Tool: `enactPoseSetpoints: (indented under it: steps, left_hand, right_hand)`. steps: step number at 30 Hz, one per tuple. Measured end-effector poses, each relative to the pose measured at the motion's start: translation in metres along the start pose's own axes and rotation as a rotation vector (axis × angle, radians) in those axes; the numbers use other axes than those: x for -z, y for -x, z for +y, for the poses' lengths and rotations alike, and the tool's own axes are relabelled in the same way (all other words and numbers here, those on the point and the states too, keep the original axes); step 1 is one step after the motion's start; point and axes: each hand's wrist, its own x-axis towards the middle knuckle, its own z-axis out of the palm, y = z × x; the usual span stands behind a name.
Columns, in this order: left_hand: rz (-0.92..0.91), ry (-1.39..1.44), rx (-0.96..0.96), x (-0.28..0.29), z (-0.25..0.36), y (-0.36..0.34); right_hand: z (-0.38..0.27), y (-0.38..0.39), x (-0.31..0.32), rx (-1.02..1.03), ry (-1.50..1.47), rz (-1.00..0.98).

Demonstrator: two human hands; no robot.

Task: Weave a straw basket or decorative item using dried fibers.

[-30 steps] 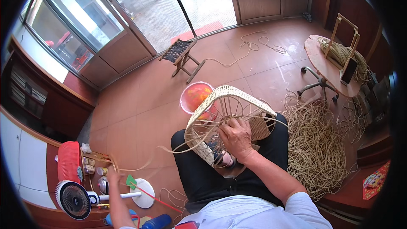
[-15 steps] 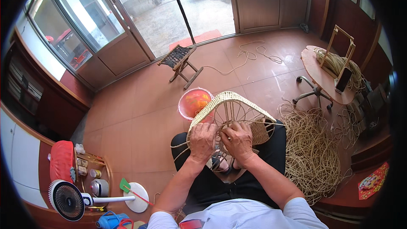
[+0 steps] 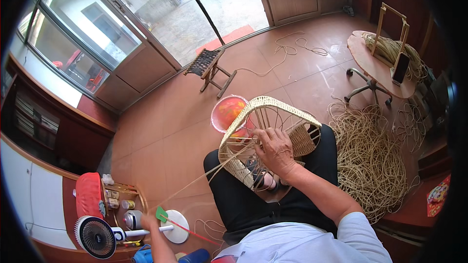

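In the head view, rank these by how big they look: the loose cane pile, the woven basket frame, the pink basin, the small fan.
1. loose cane pile
2. woven basket frame
3. and 4. pink basin and small fan: look alike; unranked.

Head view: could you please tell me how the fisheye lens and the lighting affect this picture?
Head view: door frames bow toward the black rim; daylight beyond the glass is washed out; the right hand on the woven basket frame is evenly lit and sharp; the left hand sits low, near the rim.

The left hand (image 3: 146, 222) is mostly hidden, its forearm cut off at the lower edge.
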Motion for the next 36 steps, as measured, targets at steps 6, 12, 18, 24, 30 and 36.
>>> enactPoseSetpoints:
  steps: [6,12,18,24,30,36]
  left_hand:
    - [-0.217,0.144,0.525,-0.042,-0.136,0.019]
    - [-0.659,0.430,0.372,-0.101,-0.083,0.069]
    - [-0.902,0.933,0.020,-0.054,0.084,0.161]
    - [-0.804,1.045,-0.240,0.060,0.186,0.209]
    - [-0.511,1.034,-0.671,0.161,0.259,0.242]
    - [-0.342,1.151,-1.113,0.216,0.327,0.296]
  right_hand:
    - [-0.002,-0.003,-0.004,0.085,0.076,-0.011]
    - [0.002,-0.014,-0.001,0.189,0.168,-0.065]
    - [0.004,-0.020,-0.018,0.232,0.209,-0.106]
    - [-0.001,-0.016,-0.017,0.193,0.118,-0.087]
    - [0.002,-0.009,-0.011,0.113,-0.018,-0.091]
    - [0.014,-0.013,0.023,-0.398,-0.916,-0.189]
